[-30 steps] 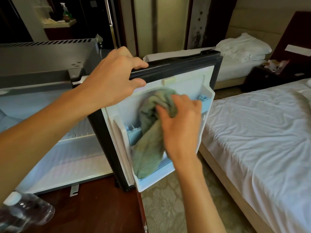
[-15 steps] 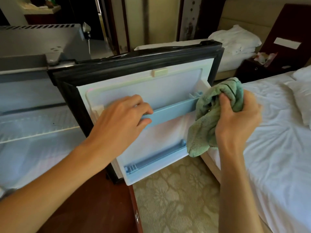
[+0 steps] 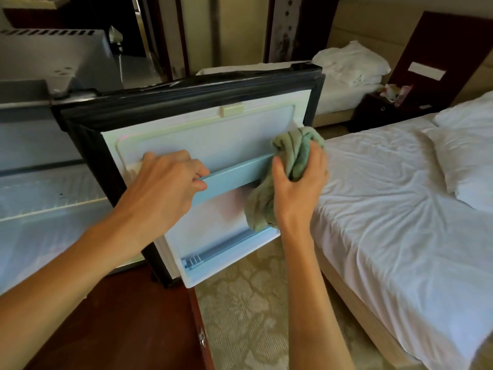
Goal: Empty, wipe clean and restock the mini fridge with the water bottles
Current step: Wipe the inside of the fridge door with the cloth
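The mini fridge door (image 3: pixel 208 134) stands open beside the bed (image 3: pixel 400 209), with its white inside facing the person. Its blue rail (image 3: pixel 234 174) runs across the door, tipped up at the right. The left hand (image 3: pixel 165 182) grips the rail, and the right hand (image 3: pixel 298 188) squeezes a green cloth (image 3: pixel 296 153) at the rail's right end. It is best to hold the door steady and rub along the rail.

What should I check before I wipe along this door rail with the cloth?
1. Door steadied: left hand grips the blue rail of the fridge door. Ok.
2. Cloth held: right hand holds the bunched green cloth. Ok.
3. Cloth placed: it sits at the rail's right end. Ok.
4. Lower door shelf holds no bottles. Ok.
5. Rail firmly seated in the door: cannot tell.
6. Water bottles at hand for restocking: none in view, cannot tell.
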`<state>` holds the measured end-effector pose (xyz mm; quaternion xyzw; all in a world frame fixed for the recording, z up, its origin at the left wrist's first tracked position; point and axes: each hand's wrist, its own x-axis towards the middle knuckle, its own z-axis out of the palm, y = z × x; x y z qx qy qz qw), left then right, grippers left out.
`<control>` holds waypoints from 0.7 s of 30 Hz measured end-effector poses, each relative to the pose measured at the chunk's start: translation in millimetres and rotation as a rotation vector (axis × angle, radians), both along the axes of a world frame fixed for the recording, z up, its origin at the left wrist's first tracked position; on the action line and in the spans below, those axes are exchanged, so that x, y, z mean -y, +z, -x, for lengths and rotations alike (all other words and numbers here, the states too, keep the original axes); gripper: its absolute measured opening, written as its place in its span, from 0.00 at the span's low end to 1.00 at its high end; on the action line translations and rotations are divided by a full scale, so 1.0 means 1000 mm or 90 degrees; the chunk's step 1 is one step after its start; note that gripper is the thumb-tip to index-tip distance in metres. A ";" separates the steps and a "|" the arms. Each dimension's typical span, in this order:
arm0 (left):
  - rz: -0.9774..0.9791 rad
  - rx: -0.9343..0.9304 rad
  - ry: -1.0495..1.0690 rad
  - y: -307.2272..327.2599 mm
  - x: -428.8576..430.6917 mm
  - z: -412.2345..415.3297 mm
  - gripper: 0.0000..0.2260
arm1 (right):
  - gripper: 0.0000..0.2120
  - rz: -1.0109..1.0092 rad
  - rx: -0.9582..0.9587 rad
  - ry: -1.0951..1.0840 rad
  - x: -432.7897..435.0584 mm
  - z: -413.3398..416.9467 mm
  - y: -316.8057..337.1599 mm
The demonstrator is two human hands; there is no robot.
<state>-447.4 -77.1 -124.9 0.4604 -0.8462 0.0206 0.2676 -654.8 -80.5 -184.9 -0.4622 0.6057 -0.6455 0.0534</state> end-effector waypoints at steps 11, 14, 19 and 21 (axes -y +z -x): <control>-0.044 0.007 0.011 0.008 -0.009 -0.002 0.08 | 0.26 0.036 -0.120 0.054 -0.039 -0.074 -0.021; -0.051 -0.005 0.005 0.009 -0.012 -0.004 0.08 | 0.25 0.038 -0.123 0.026 -0.032 -0.054 -0.019; -0.053 -0.018 -0.007 0.008 -0.012 -0.005 0.08 | 0.27 0.031 -0.014 -0.024 -0.021 -0.020 -0.014; -0.056 -0.025 -0.009 0.008 -0.012 -0.005 0.07 | 0.26 0.043 0.031 -0.040 -0.018 -0.018 -0.011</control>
